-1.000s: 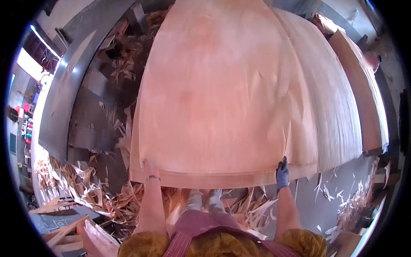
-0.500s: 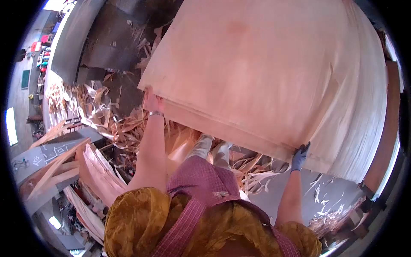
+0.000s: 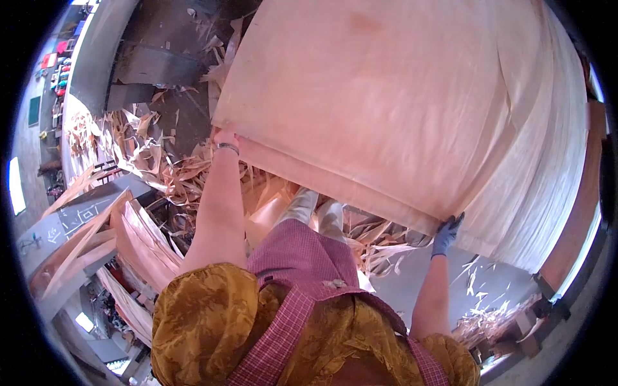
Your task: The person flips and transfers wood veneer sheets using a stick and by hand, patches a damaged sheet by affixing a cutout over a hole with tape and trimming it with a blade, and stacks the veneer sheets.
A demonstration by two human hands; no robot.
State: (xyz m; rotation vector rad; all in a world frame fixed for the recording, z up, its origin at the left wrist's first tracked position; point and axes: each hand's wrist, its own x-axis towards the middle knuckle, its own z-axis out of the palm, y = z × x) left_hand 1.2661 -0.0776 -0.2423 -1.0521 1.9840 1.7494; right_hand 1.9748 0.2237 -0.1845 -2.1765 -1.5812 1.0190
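Observation:
A wide, pale veneer sheet (image 3: 373,109) lies on top of a stack of similar sheets and fills the upper middle of the view. My left hand (image 3: 226,137), bare with a band at the wrist, is closed on the near left corner of the sheet. At the near edge further right, my right hand (image 3: 445,237) wears a dark grey-blue glove and grips the veneer there, its fingertips on the top face. Between the two hands, the lower sheets (image 3: 335,183) show as a strip along the front edge. Ripples run through the sheets on the right.
Torn veneer scraps (image 3: 187,177) litter the floor left of the stack and around my feet. A grey metal beam with chalk marks (image 3: 77,219) stands at left, with long veneer strips (image 3: 145,235) across it. More shavings (image 3: 492,318) lie at lower right.
Both hands keep their hold on the near edge. The top sheet's front edge has shifted slightly against the sheets below, and the view has moved a little.

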